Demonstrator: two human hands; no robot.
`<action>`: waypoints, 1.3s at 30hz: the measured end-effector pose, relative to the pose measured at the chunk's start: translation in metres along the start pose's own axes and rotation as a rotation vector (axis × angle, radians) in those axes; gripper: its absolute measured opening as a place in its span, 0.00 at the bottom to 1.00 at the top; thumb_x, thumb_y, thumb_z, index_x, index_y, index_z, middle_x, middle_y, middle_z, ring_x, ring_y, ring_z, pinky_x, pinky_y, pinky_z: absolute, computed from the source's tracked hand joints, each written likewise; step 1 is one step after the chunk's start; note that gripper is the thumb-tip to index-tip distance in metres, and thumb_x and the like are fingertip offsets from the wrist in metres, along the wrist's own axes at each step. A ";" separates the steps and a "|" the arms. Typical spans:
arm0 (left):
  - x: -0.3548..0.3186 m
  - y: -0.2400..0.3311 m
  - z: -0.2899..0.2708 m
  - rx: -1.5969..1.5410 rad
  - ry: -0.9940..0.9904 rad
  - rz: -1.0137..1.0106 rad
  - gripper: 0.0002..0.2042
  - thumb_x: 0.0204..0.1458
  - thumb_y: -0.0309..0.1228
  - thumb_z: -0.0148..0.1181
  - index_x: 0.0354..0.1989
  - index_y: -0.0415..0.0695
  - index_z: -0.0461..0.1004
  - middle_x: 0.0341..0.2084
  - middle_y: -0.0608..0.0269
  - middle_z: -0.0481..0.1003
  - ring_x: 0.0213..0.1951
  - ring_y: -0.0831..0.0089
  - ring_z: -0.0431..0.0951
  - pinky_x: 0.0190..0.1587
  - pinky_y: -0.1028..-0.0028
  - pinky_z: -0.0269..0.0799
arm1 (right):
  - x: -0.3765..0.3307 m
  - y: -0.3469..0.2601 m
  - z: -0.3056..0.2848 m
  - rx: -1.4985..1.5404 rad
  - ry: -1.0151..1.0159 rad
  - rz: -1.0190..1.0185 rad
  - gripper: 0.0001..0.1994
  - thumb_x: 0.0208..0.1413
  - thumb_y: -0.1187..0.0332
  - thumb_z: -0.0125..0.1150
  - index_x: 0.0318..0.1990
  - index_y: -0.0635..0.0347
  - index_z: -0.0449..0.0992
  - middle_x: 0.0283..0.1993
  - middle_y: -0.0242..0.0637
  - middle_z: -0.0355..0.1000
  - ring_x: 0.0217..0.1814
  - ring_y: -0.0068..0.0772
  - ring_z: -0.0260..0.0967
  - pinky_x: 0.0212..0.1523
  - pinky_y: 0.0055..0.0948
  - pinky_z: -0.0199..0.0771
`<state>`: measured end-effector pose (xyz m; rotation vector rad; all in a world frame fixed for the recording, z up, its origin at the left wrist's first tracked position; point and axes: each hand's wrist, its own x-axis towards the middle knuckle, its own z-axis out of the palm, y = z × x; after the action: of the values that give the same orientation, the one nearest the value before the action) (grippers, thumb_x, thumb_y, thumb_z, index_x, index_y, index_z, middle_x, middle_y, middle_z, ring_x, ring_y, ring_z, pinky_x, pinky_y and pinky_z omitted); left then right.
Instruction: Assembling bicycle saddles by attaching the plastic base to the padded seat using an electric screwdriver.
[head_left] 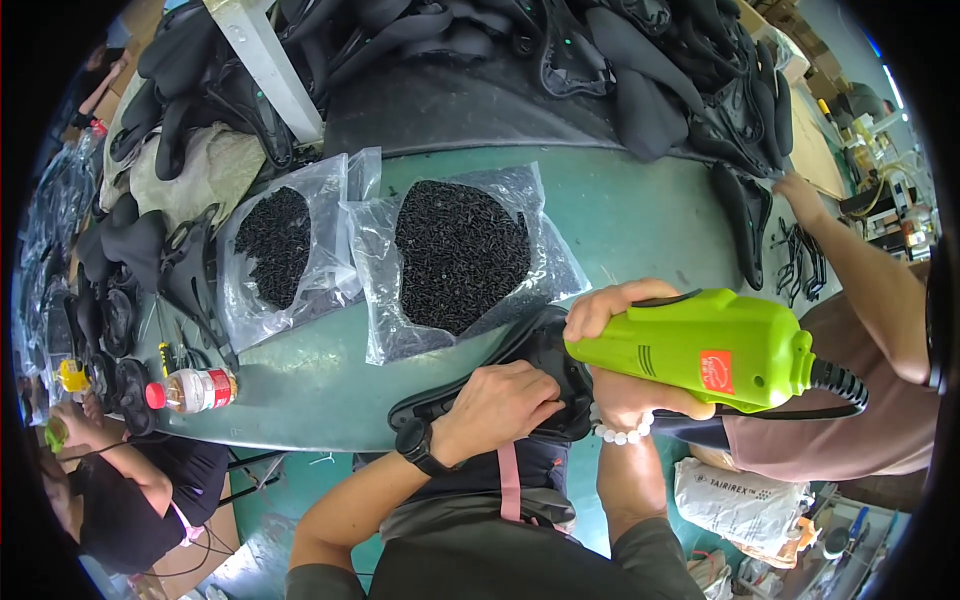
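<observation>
Your right hand grips the green corded power driver, your curled left hand, its hold unclear, rests against the black bicycle saddle at the table's near edge, and a slipping bit could nick your fingers.

Smooth green plastic of the power tool above matt black plastic of the curved piece
The tool's casing has a soft gloss and its ribbed cord looks rubbery; the bags are clear, crinkled plastic film with bright glints; the tabletop is smooth with a faint sheen, the black sheet leathery, the post like painted metal, the beige cover wrinkled and matt; the bottle looks like shiny clear plastic, the bracelet beads smooth and polished
</observation>
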<state>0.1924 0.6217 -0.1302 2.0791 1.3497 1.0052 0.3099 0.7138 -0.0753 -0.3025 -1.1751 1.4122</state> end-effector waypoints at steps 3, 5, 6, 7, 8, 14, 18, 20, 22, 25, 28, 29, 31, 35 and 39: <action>0.001 0.000 0.000 -0.002 -0.026 0.008 0.09 0.48 0.34 0.64 0.28 0.44 0.72 0.23 0.65 0.72 0.29 0.64 0.74 0.31 0.67 0.72 | 0.003 -0.007 0.009 -0.032 0.068 0.108 0.62 0.15 0.10 0.41 0.42 0.67 0.66 0.25 0.41 0.67 0.25 0.35 0.66 0.30 0.33 0.71; 0.001 0.000 0.000 0.000 -0.023 0.014 0.09 0.49 0.34 0.64 0.28 0.44 0.72 0.23 0.65 0.72 0.30 0.64 0.74 0.31 0.67 0.72 | 0.008 -0.012 0.012 -0.181 0.032 0.241 0.62 0.12 0.10 0.43 0.39 0.69 0.67 0.26 0.43 0.68 0.25 0.36 0.67 0.31 0.33 0.72; 0.000 -0.001 0.000 0.005 -0.022 0.016 0.08 0.49 0.34 0.64 0.28 0.44 0.72 0.23 0.65 0.72 0.30 0.64 0.74 0.31 0.67 0.72 | 0.008 -0.013 0.015 -0.196 0.049 0.263 0.63 0.11 0.10 0.43 0.39 0.70 0.67 0.26 0.44 0.69 0.26 0.37 0.68 0.31 0.34 0.73; -0.001 -0.001 0.000 0.011 -0.020 0.018 0.08 0.49 0.34 0.63 0.28 0.44 0.72 0.24 0.65 0.72 0.30 0.64 0.74 0.31 0.66 0.72 | 0.007 -0.010 0.015 -0.192 0.049 0.263 0.63 0.11 0.10 0.43 0.39 0.70 0.67 0.26 0.44 0.69 0.26 0.37 0.68 0.31 0.34 0.73; 0.000 -0.001 0.000 0.009 -0.022 0.022 0.08 0.49 0.34 0.63 0.28 0.44 0.72 0.24 0.65 0.72 0.30 0.64 0.74 0.31 0.66 0.72 | 0.005 -0.008 0.012 -0.197 0.033 0.276 0.63 0.11 0.10 0.44 0.39 0.70 0.67 0.26 0.44 0.69 0.26 0.37 0.68 0.31 0.34 0.72; 0.000 0.003 0.001 0.014 -0.006 0.018 0.08 0.49 0.33 0.63 0.29 0.44 0.72 0.24 0.65 0.73 0.30 0.63 0.74 0.31 0.66 0.73 | 0.008 0.005 0.006 -0.138 0.040 0.262 0.64 0.21 0.09 0.36 0.51 0.66 0.62 0.27 0.42 0.67 0.28 0.36 0.67 0.31 0.35 0.71; -0.005 0.002 0.005 0.032 0.011 0.005 0.07 0.49 0.32 0.63 0.31 0.44 0.74 0.27 0.64 0.74 0.32 0.62 0.75 0.32 0.66 0.73 | 0.006 -0.007 0.002 -0.227 -0.082 0.155 0.62 0.33 0.13 0.36 0.60 0.66 0.61 0.29 0.47 0.69 0.29 0.38 0.69 0.33 0.34 0.72; -0.006 0.003 0.002 0.034 0.038 0.015 0.06 0.49 0.32 0.63 0.31 0.44 0.74 0.29 0.63 0.74 0.33 0.60 0.75 0.33 0.66 0.74 | 0.010 -0.018 0.011 -0.162 -0.064 0.146 0.59 0.38 0.16 0.39 0.60 0.66 0.61 0.30 0.48 0.70 0.30 0.39 0.69 0.35 0.35 0.72; -0.003 0.009 -0.006 0.269 0.348 0.080 0.06 0.49 0.31 0.63 0.32 0.42 0.76 0.39 0.56 0.75 0.37 0.55 0.77 0.39 0.65 0.75 | 0.013 -0.024 0.010 0.012 -0.059 0.196 0.51 0.45 0.25 0.49 0.61 0.69 0.62 0.34 0.51 0.72 0.33 0.41 0.70 0.41 0.38 0.71; 0.007 0.007 -0.018 0.410 0.298 -0.094 0.06 0.49 0.30 0.63 0.33 0.41 0.77 0.49 0.48 0.73 0.43 0.49 0.77 0.45 0.62 0.75 | 0.022 -0.029 0.017 -0.066 -0.128 0.237 0.54 0.40 0.25 0.54 0.60 0.72 0.62 0.34 0.51 0.71 0.34 0.41 0.69 0.42 0.38 0.69; -0.001 -0.004 0.003 0.113 0.211 -0.252 0.07 0.51 0.30 0.62 0.34 0.39 0.77 0.53 0.42 0.71 0.45 0.49 0.77 0.45 0.60 0.75 | 0.019 -0.019 0.008 0.076 -0.116 0.287 0.54 0.34 0.25 0.59 0.53 0.73 0.65 0.32 0.49 0.69 0.32 0.40 0.67 0.39 0.37 0.68; -0.002 -0.005 0.005 0.115 0.243 -0.229 0.07 0.51 0.29 0.62 0.34 0.39 0.77 0.53 0.42 0.71 0.44 0.49 0.78 0.45 0.60 0.76 | 0.018 -0.015 0.009 0.209 -0.093 0.270 0.53 0.33 0.25 0.60 0.50 0.72 0.66 0.31 0.48 0.68 0.32 0.40 0.67 0.38 0.37 0.68; -0.005 -0.006 0.004 0.120 0.235 -0.248 0.07 0.51 0.29 0.62 0.34 0.39 0.77 0.53 0.42 0.71 0.43 0.50 0.78 0.44 0.61 0.76 | 0.017 -0.021 0.016 0.113 -0.082 0.348 0.52 0.30 0.25 0.62 0.46 0.72 0.67 0.31 0.48 0.68 0.32 0.41 0.66 0.37 0.36 0.68; -0.001 -0.007 0.005 0.138 0.223 -0.248 0.06 0.52 0.29 0.61 0.34 0.38 0.77 0.52 0.43 0.72 0.42 0.52 0.79 0.43 0.62 0.77 | 0.017 -0.024 0.022 0.128 -0.270 0.187 0.30 0.48 0.48 0.64 0.49 0.66 0.69 0.35 0.41 0.70 0.35 0.28 0.66 0.38 0.27 0.66; 0.000 -0.010 0.006 0.141 0.284 -0.230 0.06 0.52 0.29 0.62 0.34 0.39 0.77 0.51 0.44 0.73 0.42 0.52 0.79 0.42 0.62 0.77 | 0.022 -0.028 0.017 -0.005 -0.355 0.138 0.28 0.50 0.51 0.65 0.47 0.67 0.69 0.34 0.42 0.71 0.34 0.29 0.68 0.37 0.28 0.69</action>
<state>0.1913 0.6256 -0.1405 1.8722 1.8026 1.1649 0.3079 0.7180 -0.0361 -0.1403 -1.4678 1.6286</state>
